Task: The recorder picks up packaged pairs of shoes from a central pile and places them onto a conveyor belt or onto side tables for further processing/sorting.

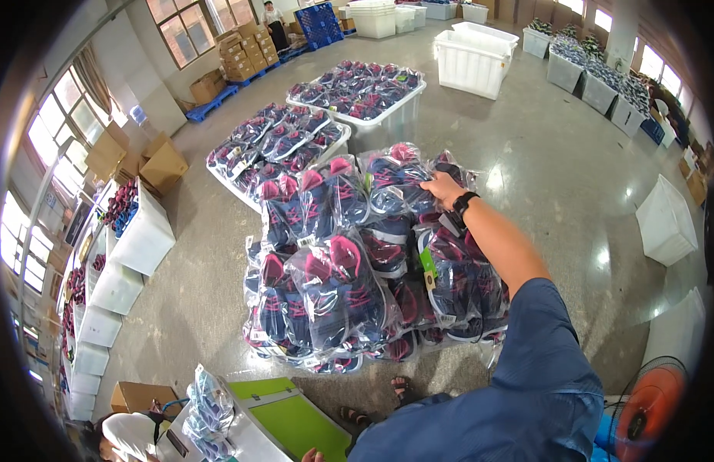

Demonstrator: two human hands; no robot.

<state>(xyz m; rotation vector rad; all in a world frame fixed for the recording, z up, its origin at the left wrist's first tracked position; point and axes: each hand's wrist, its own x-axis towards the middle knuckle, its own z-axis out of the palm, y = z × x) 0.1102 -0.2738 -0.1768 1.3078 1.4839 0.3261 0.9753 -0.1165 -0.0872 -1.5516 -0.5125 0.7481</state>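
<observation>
My right hand [445,190], wearing a black wristband, reaches out to the far side of a large heap of bagged shoes. Its fingers are closed on a clear plastic bag of navy shoes [395,181] with pink linings. Nearer to me on the same heap stands another bagged pair of navy and pink shoes [341,289]. A green tag [427,262] shows among the bags to its right. Only a few fingers of my left hand [313,456] show at the lower edge, next to a green-topped table [295,420]; what it holds, if anything, is hidden.
Two tubs of bagged shoes, one a white tub [388,119], stand beyond the heap. Empty white bins [469,65] are farther back. An orange fan [651,408] is at lower right. A person [130,439] sits at lower left near bagged pale shoes [209,412]. Shoe-filled bins [145,235] line the left.
</observation>
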